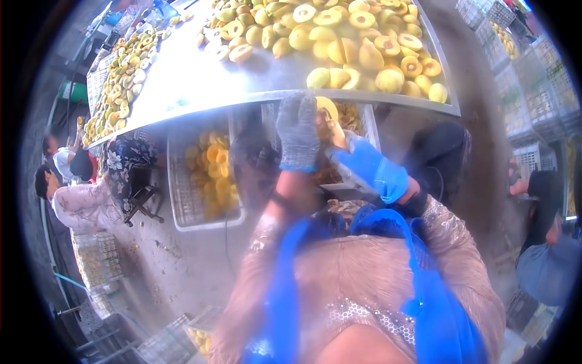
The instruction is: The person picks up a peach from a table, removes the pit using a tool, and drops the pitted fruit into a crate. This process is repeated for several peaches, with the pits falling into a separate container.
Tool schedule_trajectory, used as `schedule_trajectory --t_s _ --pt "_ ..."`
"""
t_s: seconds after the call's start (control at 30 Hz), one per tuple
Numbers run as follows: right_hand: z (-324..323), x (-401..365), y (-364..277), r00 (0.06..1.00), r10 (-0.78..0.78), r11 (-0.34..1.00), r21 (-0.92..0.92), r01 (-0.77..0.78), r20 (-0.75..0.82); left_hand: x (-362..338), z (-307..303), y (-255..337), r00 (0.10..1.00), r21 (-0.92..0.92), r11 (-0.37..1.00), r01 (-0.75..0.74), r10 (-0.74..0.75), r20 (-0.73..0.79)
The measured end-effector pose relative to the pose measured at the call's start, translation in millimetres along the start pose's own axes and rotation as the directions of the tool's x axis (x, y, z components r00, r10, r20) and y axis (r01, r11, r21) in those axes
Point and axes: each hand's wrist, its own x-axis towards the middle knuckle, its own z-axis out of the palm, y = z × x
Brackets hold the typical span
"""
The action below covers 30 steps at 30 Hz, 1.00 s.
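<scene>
Grey knit covers the left hand, seen at the centre of the frame just under the edge of the steel table. Its fingers are curled shut around a yellow fruit, which is held up in front of the table edge, above the lap. The right hand, in a blue glove, is set just to the right of and below the left hand, and its fingers are laid against the brownish underside of the fruit. Whether those fingers are closed on anything cannot be told, as that part is blurred.

A heap of cut halves, yellow with darker hollows, is spread across the upper right of the table. Under the table, left of centre, a wire crate is seen with yellow slices in it. A blue apron is worn over a pale lace top in the lower half of the frame.

At the left edge a seated person in a pale top is visible, and at the right edge another co-worker in grey-blue. More wire crates are stacked in the upper right of the frame.
</scene>
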Motion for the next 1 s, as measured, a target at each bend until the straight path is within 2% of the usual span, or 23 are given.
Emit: schedule_trajectory --t_s 0.03,0.1,0.13,0.17,0.23,0.27,0.3,0.33,0.37,0.4,0.47,0.53,0.6,0.67,0.77,0.9,0.97,1.0 --pt "-1.4 0.0 1.9 1.000 -0.010 1.000 0.004 0.010 0.018 -2.0 1.3 5.3 0.999 -0.036 0.998 0.050 -0.050 0.002" --pt "-3.5 -0.9 3.6 0.993 0.109 0.987 0.118 -0.113 0.040 -5.0 1.6 15.7 0.989 -0.117 0.983 0.145 -0.143 0.023" --pt "-7.0 1.1 12.3 0.985 -0.170 0.978 -0.119 0.172 0.031 -5.6 1.4 21.2 0.982 -0.162 0.969 0.189 -0.184 0.042" --pt "-11.7 5.0 27.1 0.899 -0.429 0.834 -0.343 0.431 0.087 -6.1 1.3 23.4 0.973 -0.204 0.951 0.232 -0.223 0.063" --pt "-11.1 5.2 23.2 0.908 -0.410 0.821 -0.398 0.408 0.084 -2.7 -4.6 2.2 0.993 0.075 0.996 -0.045 0.036 0.116" --pt "-10.8 3.2 11.8 0.991 -0.135 0.963 -0.232 0.134 0.013 -3.2 -5.7 -3.3 0.990 -0.023 1.000 0.020 -0.017 0.138" --pt "-10.3 2.8 10.6 0.997 -0.071 0.973 -0.220 0.066 -0.016 -2.6 -6.0 -2.5 0.985 -0.119 0.989 0.089 -0.069 0.160" --pt "-9.7 2.4 9.5 0.999 -0.008 0.979 -0.205 -0.002 -0.046 -4.3 -2.9 17.9 0.932 -0.420 0.835 0.356 -0.285 0.223" --pt "-8.4 1.8 21.9 0.982 -0.179 0.920 -0.365 0.146 -0.059 -6.0 -0.9 28.5 0.824 -0.643 0.526 0.557 -0.448 0.347" --pt "-7.9 1.5 31.1 0.938 -0.345 0.813 -0.513 0.275 -0.044 -7.1 -0.7 27.4 0.821 -0.636 0.532 0.559 -0.463 0.335" --pt "-14.1 1.5 38.2 0.954 -0.299 0.824 -0.513 0.239 -0.035 -9.6 -1.3 24.6 0.814 -0.624 0.542 0.563 -0.493 0.306" --pt "-16.8 -0.2 40.6 0.958 -0.285 0.799 -0.557 0.228 -0.017 -9.2 0.1 15.3 0.842 -0.591 0.630 0.505 -0.509 0.177" --pt "-17.5 -2.2 41.1 0.952 -0.305 0.730 -0.640 0.238 0.007 -7.1 0.8 6.7 0.868 -0.558 0.697 0.450 -0.488 0.091" --pt "-20.3 -1.3 45.4 0.934 -0.357 0.759 -0.593 0.269 -0.033 -5.8 0.3 1.7 0.895 -0.537 0.744 0.399 -0.444 0.050" --pt "-22.5 1.6 45.3 0.962 -0.258 0.867 -0.459 0.192 -0.086 -6.8 -3.7 -1.5 0.959 -0.280 0.918 0.282 -0.270 0.079" --pt "-22.8 6.7 43.3 0.988 -0.130 0.953 -0.285 0.102 -0.084 -11.4 2.4 7.9 0.957 -0.342 0.895 0.288 -0.278 0.080" --pt "-22.9 8.2 44.5 0.997 -0.051 0.955 -0.294 0.030 -0.065 -12.2 5.2 14.9 0.974 -0.283 0.932 0.227 -0.224 0.041" --pt "-22.6 8.5 45.4 0.998 -0.011 0.954 -0.299 -0.006 -0.055 -12.9 4.7 11.0 0.993 -0.147 0.982 0.115 -0.113 0.021"
